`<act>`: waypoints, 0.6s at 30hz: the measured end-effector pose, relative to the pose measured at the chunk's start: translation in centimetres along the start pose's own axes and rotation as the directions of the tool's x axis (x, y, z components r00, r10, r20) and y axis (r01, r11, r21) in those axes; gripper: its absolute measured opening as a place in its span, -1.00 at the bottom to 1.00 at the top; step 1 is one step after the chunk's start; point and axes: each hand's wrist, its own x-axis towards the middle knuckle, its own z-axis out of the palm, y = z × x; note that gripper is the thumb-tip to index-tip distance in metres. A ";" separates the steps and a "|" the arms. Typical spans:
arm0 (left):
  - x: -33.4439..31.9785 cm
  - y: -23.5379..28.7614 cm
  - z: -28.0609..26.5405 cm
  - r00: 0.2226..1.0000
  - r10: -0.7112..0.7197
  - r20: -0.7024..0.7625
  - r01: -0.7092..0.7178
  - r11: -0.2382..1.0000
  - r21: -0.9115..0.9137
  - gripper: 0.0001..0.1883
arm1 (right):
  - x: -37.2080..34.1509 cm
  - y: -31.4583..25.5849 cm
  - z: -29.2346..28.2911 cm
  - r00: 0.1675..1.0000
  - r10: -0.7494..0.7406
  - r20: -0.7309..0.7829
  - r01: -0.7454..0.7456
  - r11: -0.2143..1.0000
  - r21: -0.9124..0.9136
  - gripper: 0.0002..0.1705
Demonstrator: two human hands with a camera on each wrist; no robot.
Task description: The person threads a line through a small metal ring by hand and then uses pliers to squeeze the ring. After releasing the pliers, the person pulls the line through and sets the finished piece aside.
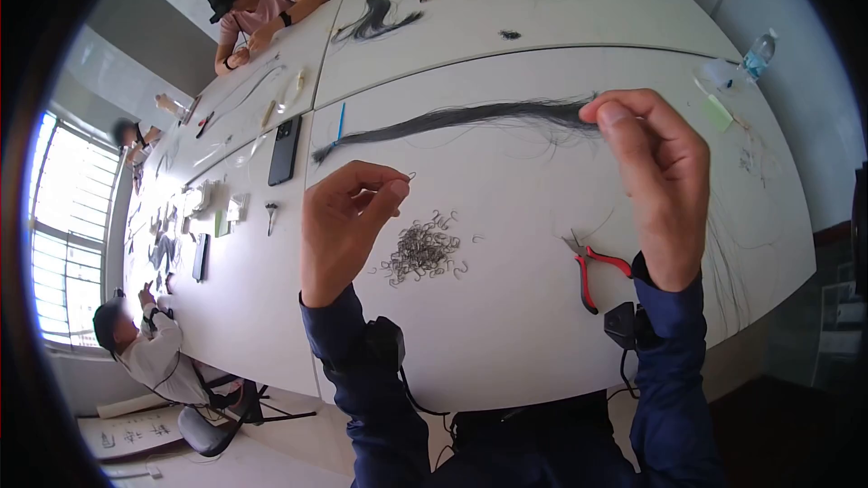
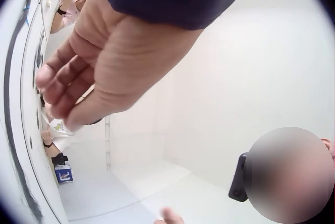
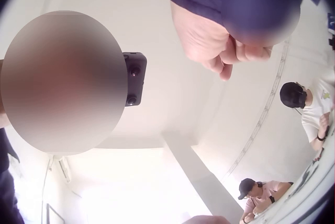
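Note:
My left hand [image 1: 348, 221], raised over the table, pinches a small bent wire hook [image 1: 412, 176] between thumb and forefinger. Below it lies a pile of small dark wire hooks [image 1: 423, 248]. My right hand [image 1: 660, 185] is lifted at the right end of a long dark hair bundle [image 1: 461, 116], thumb and forefinger tips close together. I cannot tell whether a fine strand is between them. Both the left hand [image 2: 123, 62] and the right hand [image 3: 209, 41] show in their wrist views with fingers bent. Red-handled pliers [image 1: 592, 271] lie under the right hand.
A blue stick [image 1: 341, 123] crosses the bundle's left end, near a black phone [image 1: 284, 151]. At the far right stand a water bottle [image 1: 759, 54] and a green pad [image 1: 717, 112]. Loose hair strands [image 1: 728, 253] lie along the right side. Other people sit around the joined white tables.

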 end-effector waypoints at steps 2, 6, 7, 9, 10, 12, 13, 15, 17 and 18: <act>-0.8 1.8 1.4 0.997 0.063 -0.054 -0.075 0.960 -0.270 -0.88 | -0.2 1.3 1.1 0.992 0.024 0.125 -0.028 0.999 0.035 -0.78; -1.4 3.7 4.5 0.999 0.008 -0.047 -0.033 0.827 -0.561 -0.84 | -1.3 1.7 3.2 0.963 0.108 0.246 -0.139 0.984 0.112 -0.78; -1.4 3.7 4.9 1.000 0.009 -0.027 -0.023 0.815 -0.579 -0.84 | -1.5 1.7 3.6 0.970 0.098 0.224 -0.133 0.980 0.146 -0.80; -1.4 3.8 5.4 1.000 -0.020 0.007 0.020 0.782 -0.623 -0.84 | -1.6 1.5 3.4 0.958 0.119 0.261 -0.157 0.979 0.129 -0.83; -1.4 3.7 5.6 1.000 -0.021 0.018 0.028 0.787 -0.616 -0.83 | -1.5 1.4 3.4 0.959 0.114 0.259 -0.150 0.981 0.123 -0.83; -1.4 3.5 5.7 0.999 -0.027 0.040 0.046 0.800 -0.599 -0.83 | -1.5 1.3 3.4 0.961 0.105 0.257 -0.138 0.984 0.113 -0.82; -1.4 3.5 5.7 0.998 -0.025 0.057 0.054 0.803 -0.594 -0.83 | -1.5 1.3 3.4 0.957 0.103 0.269 -0.135 0.985 0.104 -0.82; -1.4 3.6 5.5 0.995 -0.017 0.094 0.069 0.810 -0.583 -0.83 | -1.5 1.3 3.3 0.952 0.097 0.292 -0.127 0.988 0.087 -0.83; -1.4 3.5 5.4 0.993 -0.023 0.114 0.084 0.820 -0.566 -0.83 | -1.6 1.1 3.3 0.947 0.108 0.301 -0.138 0.987 0.080 -0.86; -1.4 3.5 5.4 0.992 -0.025 0.124 0.090 0.825 -0.557 -0.83 | -1.7 1.0 3.2 0.946 0.113 0.305 -0.143 0.987 0.076 -0.88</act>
